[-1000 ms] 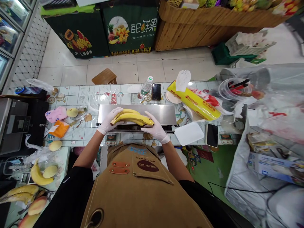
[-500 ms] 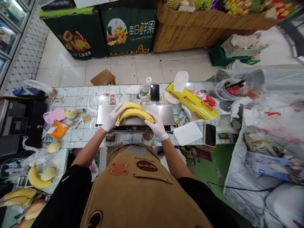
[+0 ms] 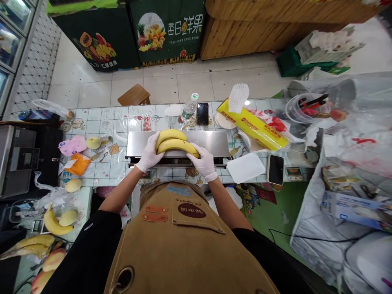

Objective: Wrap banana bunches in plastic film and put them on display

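Two bananas (image 3: 172,143) lie side by side over a flat metal plate (image 3: 211,142) on the tiled-pattern table. My left hand (image 3: 150,153), in a white glove, grips their left end. My right hand (image 3: 203,162), gloved too, has its fingers closed round the right tip of the nearer banana. Whether the fruit rests on the metal or is held just above it, I cannot tell. Behind the plate stand a water bottle (image 3: 190,107) and a dark phone (image 3: 202,114).
Right of the plate are a white tray (image 3: 246,168), a second phone (image 3: 275,170) and a yellow cling-film box (image 3: 257,128). To the left lie an orange packet (image 3: 77,164) and a pink item (image 3: 72,145). More bananas (image 3: 55,220) sit at lower left.
The view has tilted down and shifted slightly. The left hand's fingers now wrap the bananas' left end, hiding more of it. The right hand stays at the other end.
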The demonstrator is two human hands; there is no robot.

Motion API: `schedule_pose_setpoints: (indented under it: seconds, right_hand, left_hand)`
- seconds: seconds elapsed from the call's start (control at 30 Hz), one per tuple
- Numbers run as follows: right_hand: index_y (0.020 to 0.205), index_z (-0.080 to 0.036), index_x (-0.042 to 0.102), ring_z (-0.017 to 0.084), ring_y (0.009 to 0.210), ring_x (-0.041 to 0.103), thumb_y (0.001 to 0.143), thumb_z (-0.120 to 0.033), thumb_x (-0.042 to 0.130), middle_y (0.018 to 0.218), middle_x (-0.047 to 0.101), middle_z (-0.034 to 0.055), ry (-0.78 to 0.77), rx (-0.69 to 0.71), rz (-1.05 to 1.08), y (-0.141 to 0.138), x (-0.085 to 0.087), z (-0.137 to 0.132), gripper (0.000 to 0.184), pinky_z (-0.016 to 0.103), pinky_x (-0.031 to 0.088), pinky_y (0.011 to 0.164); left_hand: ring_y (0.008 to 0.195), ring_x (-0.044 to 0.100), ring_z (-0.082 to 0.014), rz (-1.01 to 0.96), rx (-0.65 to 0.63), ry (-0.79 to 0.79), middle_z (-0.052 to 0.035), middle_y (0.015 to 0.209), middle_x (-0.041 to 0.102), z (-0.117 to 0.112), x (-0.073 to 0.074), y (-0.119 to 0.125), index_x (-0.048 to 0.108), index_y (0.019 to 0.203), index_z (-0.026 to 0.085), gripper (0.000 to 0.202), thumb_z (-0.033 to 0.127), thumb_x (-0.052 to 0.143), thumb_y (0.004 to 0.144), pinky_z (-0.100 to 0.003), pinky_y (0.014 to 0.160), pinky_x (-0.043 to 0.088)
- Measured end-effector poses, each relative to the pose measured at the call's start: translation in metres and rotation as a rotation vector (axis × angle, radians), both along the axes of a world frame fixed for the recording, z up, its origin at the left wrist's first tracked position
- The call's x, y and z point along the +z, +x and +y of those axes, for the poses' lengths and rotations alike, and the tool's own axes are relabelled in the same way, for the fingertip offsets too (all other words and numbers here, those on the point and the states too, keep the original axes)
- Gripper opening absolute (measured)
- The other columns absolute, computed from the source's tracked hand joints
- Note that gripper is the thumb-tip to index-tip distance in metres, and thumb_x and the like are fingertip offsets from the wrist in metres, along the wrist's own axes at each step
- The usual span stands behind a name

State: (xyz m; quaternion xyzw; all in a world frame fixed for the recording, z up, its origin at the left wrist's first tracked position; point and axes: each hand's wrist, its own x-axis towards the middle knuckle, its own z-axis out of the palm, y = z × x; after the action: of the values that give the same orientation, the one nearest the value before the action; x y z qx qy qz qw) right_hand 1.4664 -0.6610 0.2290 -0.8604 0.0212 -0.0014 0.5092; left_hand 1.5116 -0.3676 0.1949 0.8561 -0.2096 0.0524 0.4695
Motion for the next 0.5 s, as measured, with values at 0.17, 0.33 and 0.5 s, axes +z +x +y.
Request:
schedule_pose_setpoints:
  seconds: [0.17, 0.33, 0.5]
  right_hand:
    - [0.136, -0.026, 0.08, 0.035, 0.123, 0.073, 0.088, -0.042, 0.078, 0.127, 0.082, 0.0067, 0.004, -0.034, -0.034, 0.009, -0.003, 0.004, 0.05, 0.052, 0.054, 0.118]
    - [0.139, -0.022, 0.078, 0.032, 0.122, 0.075, 0.091, -0.043, 0.075, 0.132, 0.081, 0.0077, 0.011, -0.022, -0.06, 0.003, -0.012, 0.0, 0.052, 0.048, 0.057, 0.116]
    - [0.135, -0.022, 0.082, 0.03, 0.108, 0.081, 0.097, -0.05, 0.068, 0.126, 0.084, 0.0099, -0.044, -0.108, -0.081, -0.018, -0.018, -0.005, 0.049, 0.044, 0.063, 0.106]
  left_hand:
    - [0.154, 0.05, -0.0359, 0.028, 0.005, -0.021, -0.0195, 0.162, 0.052, 0.001, -0.002, 0.016, 0.034, 0.172, 0.02, 0.095, 0.026, 0.08, 0.089, -0.055, 0.132, 0.039]
    - [0.158, 0.046, -0.0368, 0.104, -0.039, 0.008, -0.0178, 0.169, 0.048, 0.008, 0.007, 0.017, 0.032, 0.174, 0.023, 0.108, 0.032, 0.091, 0.084, -0.053, 0.135, 0.037]
    - [0.16, 0.045, -0.0386, 0.114, -0.025, -0.013, -0.0192, 0.17, 0.049, 0.009, 0.01, 0.015, 0.038, 0.171, 0.022, 0.105, 0.043, 0.092, 0.084, -0.055, 0.136, 0.035]
